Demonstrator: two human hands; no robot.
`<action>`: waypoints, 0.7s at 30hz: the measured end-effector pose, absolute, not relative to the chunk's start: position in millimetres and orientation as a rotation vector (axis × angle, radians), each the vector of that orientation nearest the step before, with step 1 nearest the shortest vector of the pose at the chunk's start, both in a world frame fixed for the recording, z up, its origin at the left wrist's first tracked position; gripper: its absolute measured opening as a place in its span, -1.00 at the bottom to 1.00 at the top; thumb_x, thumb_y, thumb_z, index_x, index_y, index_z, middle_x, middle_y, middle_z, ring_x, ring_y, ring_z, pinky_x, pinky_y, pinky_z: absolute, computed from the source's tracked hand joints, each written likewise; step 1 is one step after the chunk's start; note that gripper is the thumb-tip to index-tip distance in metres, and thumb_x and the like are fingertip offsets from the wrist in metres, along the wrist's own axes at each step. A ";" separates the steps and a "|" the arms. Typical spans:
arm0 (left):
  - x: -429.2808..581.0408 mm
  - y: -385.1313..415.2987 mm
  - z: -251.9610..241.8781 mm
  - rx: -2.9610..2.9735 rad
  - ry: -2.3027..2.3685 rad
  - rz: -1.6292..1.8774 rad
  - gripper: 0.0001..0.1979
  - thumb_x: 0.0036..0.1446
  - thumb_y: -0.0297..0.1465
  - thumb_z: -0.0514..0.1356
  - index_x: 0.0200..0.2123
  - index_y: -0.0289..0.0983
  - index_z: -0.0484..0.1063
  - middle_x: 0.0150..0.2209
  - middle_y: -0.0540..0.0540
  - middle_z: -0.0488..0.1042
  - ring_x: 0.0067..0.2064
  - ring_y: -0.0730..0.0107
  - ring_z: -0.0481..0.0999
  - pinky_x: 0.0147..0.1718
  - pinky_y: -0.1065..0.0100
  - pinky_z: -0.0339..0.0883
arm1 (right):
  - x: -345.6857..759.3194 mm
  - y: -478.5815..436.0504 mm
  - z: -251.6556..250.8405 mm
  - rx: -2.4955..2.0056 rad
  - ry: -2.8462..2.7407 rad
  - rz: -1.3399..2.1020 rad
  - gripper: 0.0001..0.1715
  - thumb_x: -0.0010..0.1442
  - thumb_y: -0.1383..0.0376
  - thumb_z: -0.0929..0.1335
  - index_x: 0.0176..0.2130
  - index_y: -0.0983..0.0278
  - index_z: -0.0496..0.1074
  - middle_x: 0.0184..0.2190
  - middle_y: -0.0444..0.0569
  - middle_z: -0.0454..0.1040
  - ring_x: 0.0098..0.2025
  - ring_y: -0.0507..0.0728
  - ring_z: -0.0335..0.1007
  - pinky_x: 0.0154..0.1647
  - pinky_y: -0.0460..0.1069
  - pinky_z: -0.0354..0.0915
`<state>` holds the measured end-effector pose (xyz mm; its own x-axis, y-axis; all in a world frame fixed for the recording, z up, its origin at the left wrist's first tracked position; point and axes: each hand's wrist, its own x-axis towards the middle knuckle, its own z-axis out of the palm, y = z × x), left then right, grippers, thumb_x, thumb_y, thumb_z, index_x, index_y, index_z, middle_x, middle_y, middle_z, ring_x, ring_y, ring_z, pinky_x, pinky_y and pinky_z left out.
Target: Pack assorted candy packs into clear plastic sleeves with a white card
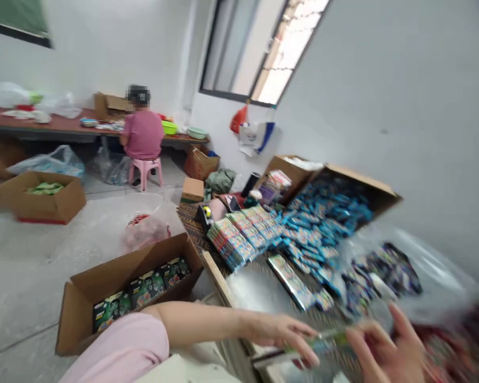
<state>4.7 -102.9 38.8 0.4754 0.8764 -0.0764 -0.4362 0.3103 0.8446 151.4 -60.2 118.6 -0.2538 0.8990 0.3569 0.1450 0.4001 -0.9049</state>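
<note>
**A:** Nearest to you, your left hand (281, 334) enters from the left on a bare forearm with a pink sleeve (123, 348), low over the near edge of the tabletop (255, 290).

**B:** Its fingers (301, 347) are pinched on the left end of a flat packet (327, 336) with a green edge. The packet lies almost level between your two hands.

**A:** Your right hand (387, 348) meets the packet's right end. Blur smears it, so you cannot tell whether those fingers are clenched on the packet or only touching it.

**B:** Just beyond your right hand, a clear plastic bag (387, 276) of dark packets lies on the right of the tabletop.

**A:** On the floor to your left, an open cardboard box (83, 303) holds a row of green-and-black cartons (143, 287).

**B:** A single colourful pack (291, 282) lies flat in the middle of the tabletop. Farther along, rows of colourful packs (239, 236) stand on edge side by side.

**A:** To their right, a heap of blue packets (323, 223) lies in and in front of a big box (379, 191) tipped on its side.

**B:** Farther out on the floor there is a pinkish bag (143, 231). Well to its left, a low box (43, 205) holds green things.

**A:** By the far wall, a person in a pink shirt (143, 133) sits on a pink stool (146, 170) with their back to you. They face a long red tabletop (64, 125), and a window (263, 48) is up to the right.
</note>
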 end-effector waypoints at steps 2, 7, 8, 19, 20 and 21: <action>9.0 -115.5 45.5 0.801 0.562 1.029 -0.44 -0.42 -0.33 0.45 -0.22 -0.30 0.50 -0.39 0.00 0.46 -0.40 0.48 0.42 -0.33 0.42 0.28 | 154.7 -62.6 121.2 -0.907 -1.709 0.992 0.11 -0.06 -0.07 0.45 0.34 0.03 -0.01 -0.45 -0.11 0.36 -0.49 0.12 0.30 -0.45 0.05 0.34; 21.2 -109.4 57.3 0.757 0.664 1.060 -0.49 -0.29 -0.30 0.40 -0.17 -0.32 0.51 -0.35 -0.04 0.53 -0.39 0.45 0.44 -0.31 0.44 0.29 | 168.8 -47.1 102.3 -1.026 -1.671 0.838 -0.14 0.13 -0.14 0.30 0.28 0.18 0.20 -0.20 0.01 0.52 -0.27 0.16 0.43 -0.22 0.03 0.36; 25.3 -103.8 57.2 0.757 0.673 1.036 -0.50 -0.22 -0.27 0.38 -0.14 -0.32 0.50 -0.34 -0.06 0.54 -0.38 0.43 0.45 -0.30 0.43 0.30 | 171.2 -41.8 96.7 -1.024 -1.617 0.786 -0.17 0.16 -0.17 0.25 0.27 0.17 0.22 -0.11 0.03 0.50 -0.16 0.21 0.43 -0.12 0.07 0.35; 56.3 -38.4 29.0 0.728 0.901 0.995 -0.59 -0.09 -0.14 0.31 -0.29 -0.36 0.49 -0.47 -0.06 0.54 -0.41 0.31 0.49 -0.35 0.35 0.31 | 210.4 12.1 45.2 -1.080 -1.228 0.872 -0.09 0.07 0.00 0.44 0.30 0.08 0.08 0.07 0.04 0.40 0.10 0.22 0.33 0.09 0.16 0.32; 55.1 -31.8 25.9 0.776 0.920 0.996 -0.60 -0.07 -0.13 0.30 -0.31 -0.36 0.49 -0.48 -0.05 0.52 -0.41 0.32 0.48 -0.37 0.36 0.29 | 214.4 13.2 39.5 -1.064 -1.218 1.028 0.01 0.01 0.06 0.49 0.31 0.08 0.04 0.00 0.03 0.45 0.04 0.22 0.39 0.02 0.15 0.38; 53.8 -25.7 22.8 0.854 0.955 0.989 -0.63 -0.05 -0.13 0.28 -0.36 -0.35 0.48 -0.50 -0.04 0.50 -0.43 0.35 0.44 -0.39 0.38 0.26 | 217.5 13.6 34.2 -1.042 -1.202 1.181 0.09 -0.04 0.11 0.52 0.32 0.08 0.00 -0.08 0.01 0.49 -0.06 0.21 0.46 -0.07 0.14 0.43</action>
<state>53.8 -25.7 22.8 0.2441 0.9366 -0.2516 -0.2842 0.3171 0.9048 217.5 13.6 34.2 -0.0121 0.9930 0.1173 -0.1001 0.1155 -0.9883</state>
